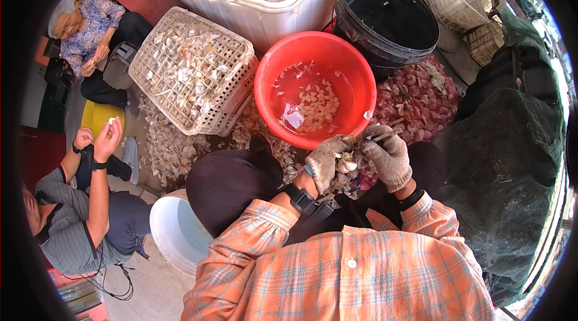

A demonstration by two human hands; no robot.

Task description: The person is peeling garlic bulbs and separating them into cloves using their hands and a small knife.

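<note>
My left hand (326,162), in a knitted glove, is closed around a garlic bulb (347,164) with a cut pale stem. Close beside it, my gloved right hand (389,156) grips a thin greyish tool (383,136); its exact kind is hard to make out. Dry husk hides part of the fingertips of both hands. Just beyond them stands a red plastic basin (265,100), with peeled garlic cloves (318,106) and a pale scrap at its bottom. A heap of purple-skinned garlic bulbs (415,100) lies beyond my right hand.
Upturned plastic crates (246,52) carry garlic skins, with more skins (174,156) on the floor. Behind are a white tub (253,7) and a black bucket (386,57). A white bucket (158,230) stands left. Two people sit leftward, near a yellow bucket (92,115). Dark netting (501,176) lies right.
</note>
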